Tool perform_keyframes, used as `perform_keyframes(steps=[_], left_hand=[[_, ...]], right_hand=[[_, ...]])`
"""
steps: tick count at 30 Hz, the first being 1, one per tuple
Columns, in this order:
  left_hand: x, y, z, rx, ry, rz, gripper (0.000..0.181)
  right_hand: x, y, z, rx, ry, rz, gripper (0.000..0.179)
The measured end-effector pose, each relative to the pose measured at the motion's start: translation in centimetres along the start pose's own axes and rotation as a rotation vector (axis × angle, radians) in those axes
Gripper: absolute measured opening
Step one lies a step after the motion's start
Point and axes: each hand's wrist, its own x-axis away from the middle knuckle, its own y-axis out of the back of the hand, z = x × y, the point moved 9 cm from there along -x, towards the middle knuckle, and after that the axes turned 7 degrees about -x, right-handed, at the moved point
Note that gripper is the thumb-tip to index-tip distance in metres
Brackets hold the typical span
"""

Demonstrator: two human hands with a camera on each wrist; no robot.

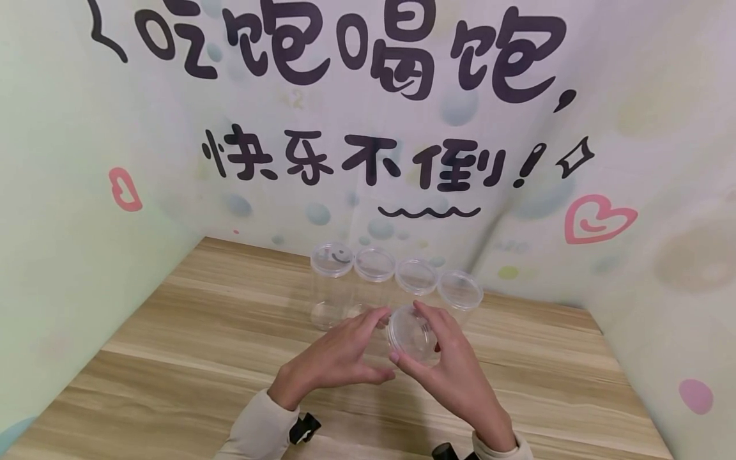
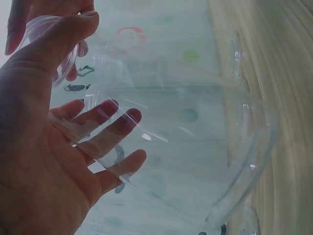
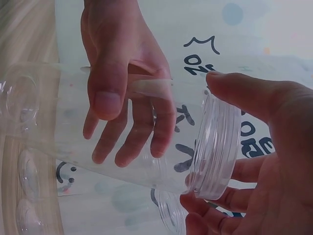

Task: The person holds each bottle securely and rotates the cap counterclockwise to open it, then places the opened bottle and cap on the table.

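Observation:
A clear plastic jar with a clear screw lid (image 1: pixel 409 335) is held tilted above the table, its body seen in the left wrist view (image 2: pixel 195 152). My right hand (image 1: pixel 460 370) grips the ribbed lid (image 3: pixel 217 147) with the thumb on one side and fingers on the other. Around the jar's body, my left hand (image 1: pixel 339 354) is spread with fairly straight fingers. Through the clear wall its fingers (image 2: pixel 117 142) show on the far side. Whether they touch the plastic is hard to tell.
Several similar lidded clear jars stand in a row at the back of the wood-grain table (image 1: pixel 190 358), including a leftmost jar (image 1: pixel 332 262) and a rightmost jar (image 1: pixel 460 291). Behind them hangs a printed backdrop (image 1: pixel 345 115), which also flanks the table.

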Motion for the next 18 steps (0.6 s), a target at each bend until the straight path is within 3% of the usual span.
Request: perform_keyframes(steps=[18], left_hand=[[-0.05,-0.05,0.01,0.028,-0.021,0.003,0.082]], right_hand=[[-0.11,-0.11,0.13,-0.061,0.067,0.045,0.081]])
